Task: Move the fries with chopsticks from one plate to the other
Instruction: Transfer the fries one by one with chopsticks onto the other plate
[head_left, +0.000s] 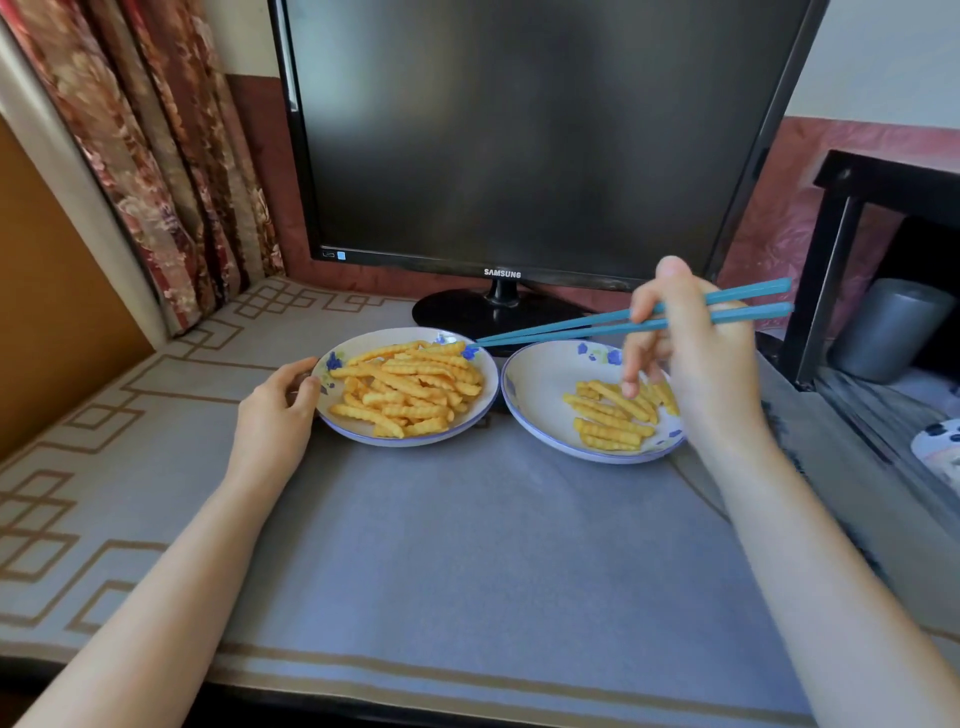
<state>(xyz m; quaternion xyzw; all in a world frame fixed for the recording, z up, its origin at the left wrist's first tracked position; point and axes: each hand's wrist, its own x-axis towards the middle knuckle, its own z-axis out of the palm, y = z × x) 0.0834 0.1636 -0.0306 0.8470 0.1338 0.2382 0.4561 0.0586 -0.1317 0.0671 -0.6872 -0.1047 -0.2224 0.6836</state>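
Observation:
Two white plates with blue flowers stand side by side on the table. The left plate (337, 415) carries a big heap of crinkle-cut fries (410, 387). The right plate (535, 395) has a smaller pile of fries (608, 418). My right hand (696, 358) hovers over the right plate and holds a pair of blue chopsticks (582, 325). Their tips reach left to the far rim of the left plate, close together, touching the top of the heap. My left hand (275, 410) grips the left rim of the left plate.
A black Samsung monitor (519, 135) on a round stand (493, 312) sits just behind the plates. A patterned curtain (171, 156) hangs at the left. At the right a black shelf (857, 260) holds a grey cup (883, 327). A grey cloth (467, 545) covers the table.

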